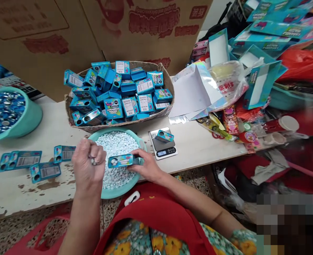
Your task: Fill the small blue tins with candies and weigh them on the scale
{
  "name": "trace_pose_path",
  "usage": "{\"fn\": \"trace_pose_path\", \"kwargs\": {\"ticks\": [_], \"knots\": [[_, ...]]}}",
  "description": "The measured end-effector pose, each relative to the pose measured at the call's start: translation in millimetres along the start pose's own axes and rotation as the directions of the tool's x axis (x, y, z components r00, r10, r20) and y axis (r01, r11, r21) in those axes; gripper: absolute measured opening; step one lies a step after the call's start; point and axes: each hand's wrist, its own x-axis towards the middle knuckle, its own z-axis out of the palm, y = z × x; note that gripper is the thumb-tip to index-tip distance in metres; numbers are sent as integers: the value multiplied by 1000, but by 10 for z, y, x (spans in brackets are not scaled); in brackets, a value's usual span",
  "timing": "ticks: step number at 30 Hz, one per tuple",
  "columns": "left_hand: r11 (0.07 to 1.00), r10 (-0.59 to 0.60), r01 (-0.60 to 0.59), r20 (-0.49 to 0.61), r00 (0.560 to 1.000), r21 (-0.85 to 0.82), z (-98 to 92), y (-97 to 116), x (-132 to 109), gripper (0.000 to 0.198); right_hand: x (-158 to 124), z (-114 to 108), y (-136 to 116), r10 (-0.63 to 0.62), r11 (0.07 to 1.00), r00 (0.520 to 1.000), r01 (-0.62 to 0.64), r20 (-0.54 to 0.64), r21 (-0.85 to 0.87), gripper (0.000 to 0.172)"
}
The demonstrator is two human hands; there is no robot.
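My right hand [146, 165] grips a small blue candy box [120, 160], held sideways over a teal bowl [111, 193] of small white candies [117, 145]. My left hand [88, 163] is closed in a loose fist just left of the box's end, with a few white candies showing between its fingers. Behind the bowl, a wicker basket [168, 88] is piled with several blue candy boxes. Another blue box [164, 136] rests on a small digital scale [163, 145] to the right.
Flat blue boxes [31, 161] lie on the worn white table [198, 145] at left. A teal tub [33, 117] of blue caps stands far left. Cardboard cartons [92, 32] rise behind. Bags, wrappers and blue cartons [262, 42] clutter the right side.
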Motion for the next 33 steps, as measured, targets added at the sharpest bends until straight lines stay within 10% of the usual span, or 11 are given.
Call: {"fn": "trace_pose_path", "kwargs": {"ticks": [5, 8, 14, 20, 28, 33], "knots": [[941, -290, 328, -302, 908, 83, -328, -281, 278, 15, -467, -736, 97, 52, 996, 952, -28, -303, 82, 40], [764, -470, 500, -180, 864, 407, -359, -618, 292, 16, -727, -1189, 249, 149, 989, 824, -131, -547, 71, 37], [438, -508, -87, 327, 797, 895, 436, -1041, 339, 12, -903, -1591, 430, 210, 977, 633, -166, -745, 135, 42], [-40, -512, -690, 578, 635, 723, 1134, -1438, 573, 17, -970, -1611, 469, 277, 961, 617, -181, -736, 210, 38], [-120, -522, -787, 636, 569, 605, 1196, -1634, 600, 28, -1124, -1830, 614, 320, 947, 555, -180, -768, 265, 41], [26, -448, -650, 591, 671, 759, 1213, -1639, 637, 18, -1096, -1894, 636, 307, 952, 542, -157, -782, 265, 44]]}}
